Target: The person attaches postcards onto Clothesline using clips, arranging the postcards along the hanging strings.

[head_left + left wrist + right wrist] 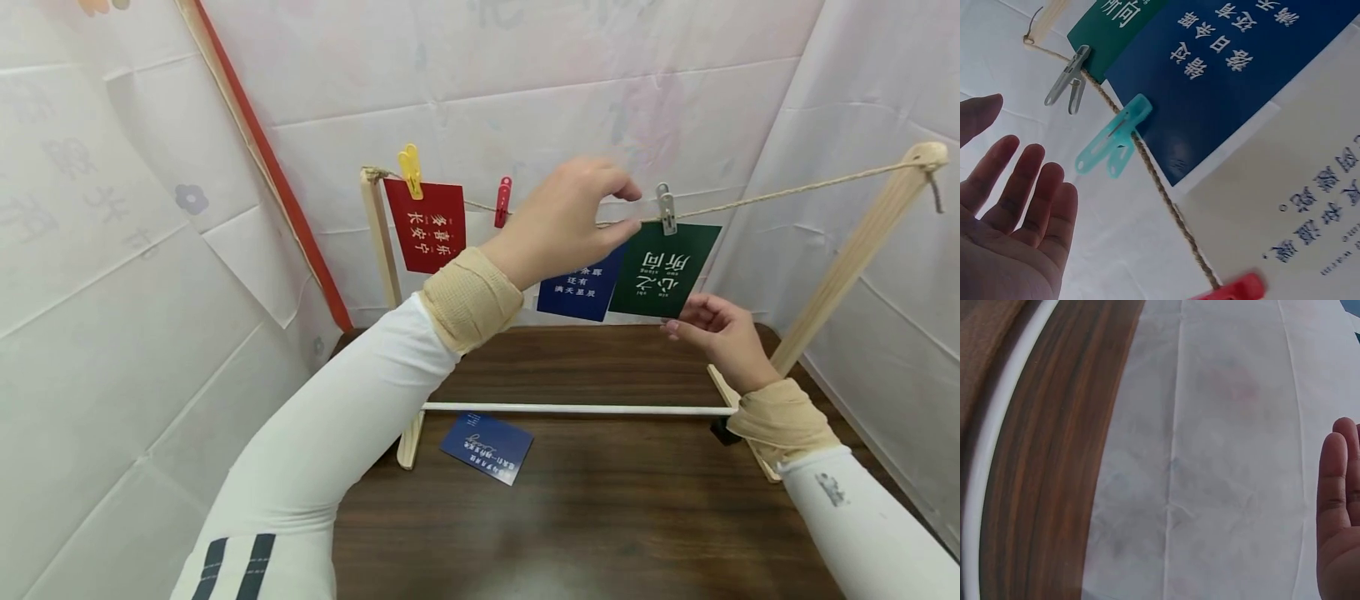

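Observation:
A green card (663, 271) hangs from the twine by a grey clothespin (667, 210). Beside it hangs a blue card (573, 287); its teal clothespin (1116, 134) shows in the left wrist view and is hidden behind my left hand in the head view. My left hand (566, 218) is raised at the twine near these pins, thumb and fingers apart and nothing between them. Just under the green card's lower right corner is my right hand (718, 337), fingertips close to the card edge. Its fingers (1334, 481) look straight in the right wrist view.
Further left hang a red card (423, 227) under a yellow clothespin (410, 171) and a pale card (1260, 231) by a red clothespin (503, 202). Wooden posts (855, 258) hold the twine, and a white bar (577, 409) joins their feet. Another blue card (487, 446) lies on the table.

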The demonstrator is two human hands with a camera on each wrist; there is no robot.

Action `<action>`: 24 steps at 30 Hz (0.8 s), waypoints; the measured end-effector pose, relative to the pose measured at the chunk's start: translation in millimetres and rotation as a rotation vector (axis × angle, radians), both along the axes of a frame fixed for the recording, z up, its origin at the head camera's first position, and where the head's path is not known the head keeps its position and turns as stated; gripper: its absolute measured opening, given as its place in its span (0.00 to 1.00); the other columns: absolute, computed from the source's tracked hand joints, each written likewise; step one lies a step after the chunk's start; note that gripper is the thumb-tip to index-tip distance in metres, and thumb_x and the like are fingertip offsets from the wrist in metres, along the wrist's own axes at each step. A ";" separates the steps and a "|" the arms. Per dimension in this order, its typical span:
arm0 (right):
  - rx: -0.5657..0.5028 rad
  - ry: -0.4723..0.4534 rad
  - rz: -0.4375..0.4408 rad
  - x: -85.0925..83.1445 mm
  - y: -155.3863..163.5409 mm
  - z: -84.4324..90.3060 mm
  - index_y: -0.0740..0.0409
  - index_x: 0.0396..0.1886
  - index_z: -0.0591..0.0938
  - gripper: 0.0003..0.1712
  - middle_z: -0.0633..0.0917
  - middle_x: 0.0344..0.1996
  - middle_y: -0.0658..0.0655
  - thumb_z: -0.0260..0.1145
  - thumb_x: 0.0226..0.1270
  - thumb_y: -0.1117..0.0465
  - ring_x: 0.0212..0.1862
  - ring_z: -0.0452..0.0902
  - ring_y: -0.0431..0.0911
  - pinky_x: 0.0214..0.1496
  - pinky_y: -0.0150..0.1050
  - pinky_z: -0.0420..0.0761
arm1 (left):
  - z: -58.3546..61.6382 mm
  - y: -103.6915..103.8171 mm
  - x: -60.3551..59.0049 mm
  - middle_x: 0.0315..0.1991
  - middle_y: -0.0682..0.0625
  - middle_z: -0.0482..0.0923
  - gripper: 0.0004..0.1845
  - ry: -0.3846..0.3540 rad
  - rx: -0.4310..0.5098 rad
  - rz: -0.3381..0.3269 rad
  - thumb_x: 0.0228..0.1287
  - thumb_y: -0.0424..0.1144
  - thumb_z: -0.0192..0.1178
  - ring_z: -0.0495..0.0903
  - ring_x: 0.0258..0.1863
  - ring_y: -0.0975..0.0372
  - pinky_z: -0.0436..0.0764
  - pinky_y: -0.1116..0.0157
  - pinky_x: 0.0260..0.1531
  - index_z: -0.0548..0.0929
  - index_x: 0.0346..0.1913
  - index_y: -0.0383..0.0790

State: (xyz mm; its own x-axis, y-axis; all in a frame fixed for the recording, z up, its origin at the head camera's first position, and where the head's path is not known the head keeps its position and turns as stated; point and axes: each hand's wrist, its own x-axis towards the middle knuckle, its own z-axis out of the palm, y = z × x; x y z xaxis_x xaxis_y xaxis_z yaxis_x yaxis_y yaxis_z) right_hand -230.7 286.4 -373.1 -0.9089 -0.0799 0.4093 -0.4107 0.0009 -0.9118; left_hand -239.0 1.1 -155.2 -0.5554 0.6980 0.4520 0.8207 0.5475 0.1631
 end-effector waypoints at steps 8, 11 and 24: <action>0.035 -0.038 0.014 2.0 -4.4 -12.6 0.65 0.52 0.84 0.10 0.94 0.44 0.46 0.68 0.75 0.75 0.43 0.92 0.35 0.45 0.28 0.89 | -14.4 -20.9 4.9 0.62 0.48 0.87 0.16 -0.012 0.082 -0.016 0.79 0.44 0.66 0.80 0.66 0.57 0.77 0.65 0.70 0.88 0.62 0.41; 0.047 -0.049 0.001 3.0 -5.4 -17.2 0.66 0.51 0.85 0.09 0.94 0.44 0.47 0.69 0.74 0.75 0.43 0.92 0.36 0.45 0.29 0.89 | -18.7 -27.7 6.3 0.61 0.47 0.87 0.16 -0.009 0.122 -0.030 0.78 0.43 0.67 0.81 0.66 0.56 0.77 0.63 0.71 0.88 0.61 0.39; 0.207 -0.064 -0.057 6.7 -10.7 -35.7 0.55 0.54 0.87 0.13 0.92 0.43 0.40 0.72 0.74 0.71 0.43 0.90 0.33 0.46 0.30 0.89 | -51.7 -53.8 14.6 0.63 0.44 0.88 0.18 -0.057 0.180 -0.011 0.75 0.42 0.70 0.83 0.67 0.54 0.80 0.60 0.71 0.88 0.62 0.37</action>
